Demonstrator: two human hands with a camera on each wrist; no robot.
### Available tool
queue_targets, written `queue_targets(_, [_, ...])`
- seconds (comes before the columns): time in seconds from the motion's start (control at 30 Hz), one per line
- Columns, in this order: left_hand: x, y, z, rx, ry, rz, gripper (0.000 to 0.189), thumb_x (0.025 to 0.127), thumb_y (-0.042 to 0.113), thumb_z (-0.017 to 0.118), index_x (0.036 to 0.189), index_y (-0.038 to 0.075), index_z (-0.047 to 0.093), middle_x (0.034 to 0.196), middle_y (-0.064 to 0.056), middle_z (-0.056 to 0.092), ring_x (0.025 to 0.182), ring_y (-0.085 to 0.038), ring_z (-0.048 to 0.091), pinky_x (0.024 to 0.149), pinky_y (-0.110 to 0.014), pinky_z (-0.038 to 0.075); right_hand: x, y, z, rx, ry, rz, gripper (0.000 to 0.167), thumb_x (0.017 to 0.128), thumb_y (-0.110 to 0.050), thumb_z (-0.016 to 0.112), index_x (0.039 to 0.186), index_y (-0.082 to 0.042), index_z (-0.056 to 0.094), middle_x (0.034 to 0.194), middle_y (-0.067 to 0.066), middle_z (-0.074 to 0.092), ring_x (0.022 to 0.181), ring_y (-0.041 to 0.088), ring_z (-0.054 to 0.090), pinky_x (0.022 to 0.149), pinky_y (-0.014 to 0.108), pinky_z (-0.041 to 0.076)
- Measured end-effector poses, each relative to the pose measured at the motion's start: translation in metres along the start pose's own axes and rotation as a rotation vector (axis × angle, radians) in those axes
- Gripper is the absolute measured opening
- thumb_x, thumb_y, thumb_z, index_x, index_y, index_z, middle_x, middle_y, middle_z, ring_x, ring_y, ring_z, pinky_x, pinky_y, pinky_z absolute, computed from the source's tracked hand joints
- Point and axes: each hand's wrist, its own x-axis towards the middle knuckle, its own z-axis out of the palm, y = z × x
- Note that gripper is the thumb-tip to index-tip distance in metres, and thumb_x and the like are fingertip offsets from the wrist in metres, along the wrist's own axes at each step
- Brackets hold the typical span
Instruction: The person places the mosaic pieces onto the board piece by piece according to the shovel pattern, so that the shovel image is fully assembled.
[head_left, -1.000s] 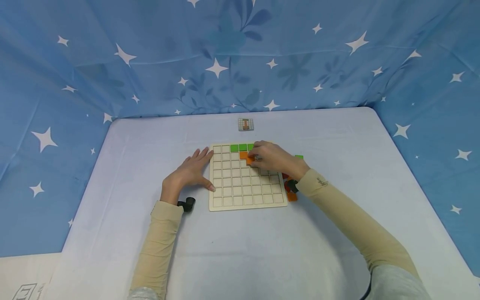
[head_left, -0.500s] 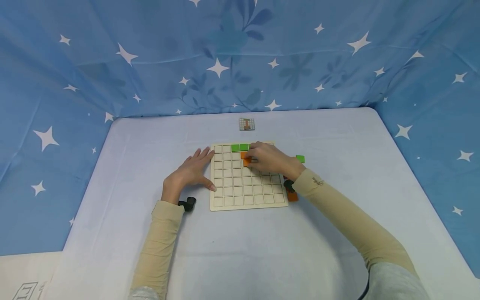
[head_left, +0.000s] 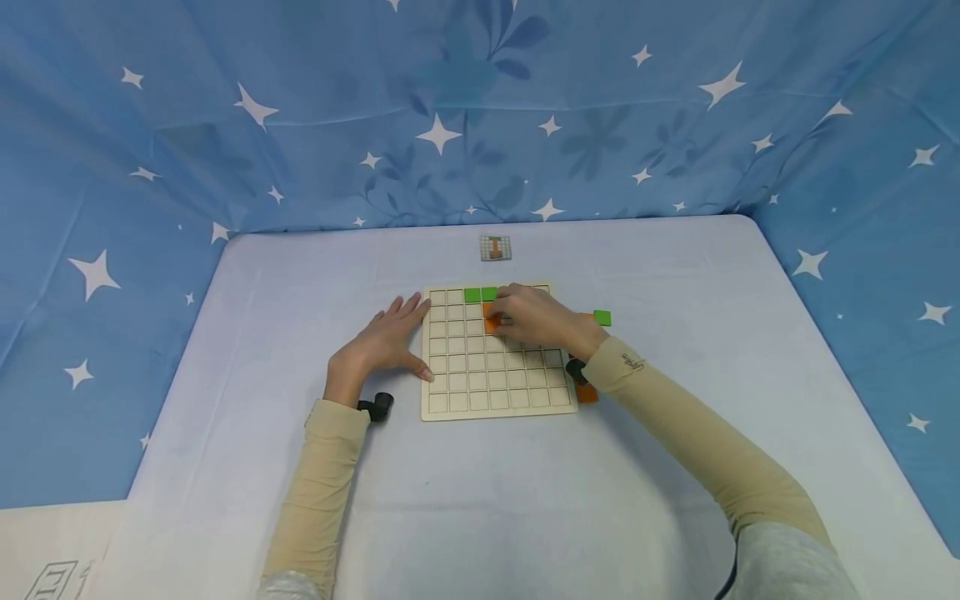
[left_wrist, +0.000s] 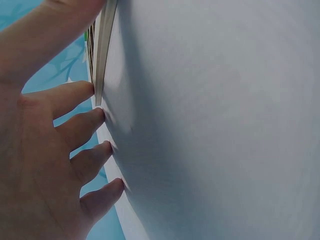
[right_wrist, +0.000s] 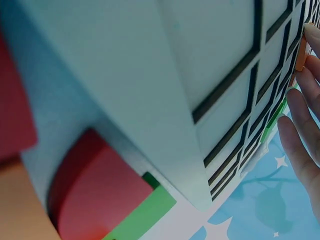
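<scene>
A pale wooden grid board [head_left: 465,387] lies flat on the white-covered table. My left hand [head_left: 378,343] rests at its left side, fingers spread and fairly straight, thumb over the near-left edge; in the left wrist view the index fingertip [left_wrist: 86,90] touches the board's rim. My right hand [head_left: 536,315] is over the upper middle of the grid, pinching an orange square tile [right_wrist: 301,54] between thumb and fingertips. That tile sits low at the grid, just below another orange one [head_left: 488,308]. Green tiles [head_left: 472,295] fill cells in the top row, partly covered by my right fingers.
Beyond the board lies a small pattern card [head_left: 495,247]. Loose pieces sit along the board's right side, partly under my right wrist: a green tile [head_left: 602,317], an orange piece [head_left: 587,392] and a rounded red piece [right_wrist: 102,187]. A blue star-patterned cloth [head_left: 315,125] borders the table.
My right hand has shifted slightly left, bringing the orange tile from a slant into line beneath the other orange one. My left hand stays at the board's edge.
</scene>
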Motion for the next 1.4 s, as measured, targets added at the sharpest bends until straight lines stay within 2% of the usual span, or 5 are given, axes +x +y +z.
queue_targets(0.37, [-0.001,0.001,0.0,-0.002,-0.002,0.0,0.127,0.074,0.036,0.094,0.167,0.012,0.01,0.174,-0.01,-0.002,0.161,-0.033,-0.008,0.131,-0.054,-0.001,-0.003,0.002,0.002,0.027,0.016,-0.006,0.026,0.091,-0.017,0.08,0.114,-0.005,0.077,0.104,0.008,0.07,0.093,0.023,0.065,0.084,0.038,0.057])
queue_targets(0.6, [0.0,0.0,0.0,-0.002,-0.003,-0.004,0.128,0.073,0.036,0.094,0.167,0.012,0.011,0.175,-0.009,-0.002,0.161,-0.033,-0.008,0.131,-0.054,-0.001,-0.015,0.001,-0.004,0.073,0.031,0.072,0.028,0.093,-0.016,0.077,0.119,-0.007,0.076,0.118,0.009,0.072,0.114,0.03,0.065,0.098,0.046,0.056])
queue_targets(0.77, [0.0,0.0,0.001,-0.004,-0.002,0.0,0.127,0.074,0.036,0.094,0.167,0.012,0.011,0.175,-0.01,-0.002,0.161,-0.033,-0.008,0.131,-0.054,-0.001,-0.028,0.002,-0.007,0.127,0.068,0.107,0.029,0.095,-0.016,0.076,0.122,-0.006,0.075,0.122,0.011,0.07,0.123,0.033,0.062,0.104,0.05,0.053])
queue_targets(1.23, [0.001,0.001,0.002,-0.001,0.004,0.006,0.127,0.073,0.035,0.094,0.167,0.01,0.011,0.174,-0.012,-0.001,0.161,-0.035,-0.007,0.13,-0.055,0.001,-0.062,0.011,-0.006,0.191,0.208,0.132,0.03,0.094,-0.018,0.076,0.121,-0.004,0.075,0.12,0.012,0.071,0.113,0.03,0.066,0.097,0.048,0.056])
queue_targets(1.4, [0.002,0.001,0.002,-0.006,-0.005,0.006,0.127,0.074,0.035,0.094,0.167,0.01,0.011,0.174,-0.011,-0.001,0.16,-0.035,-0.007,0.13,-0.055,0.0,-0.073,0.013,-0.007,0.204,0.219,0.174,0.03,0.094,-0.017,0.076,0.121,-0.003,0.074,0.119,0.012,0.072,0.111,0.029,0.065,0.096,0.048,0.056])
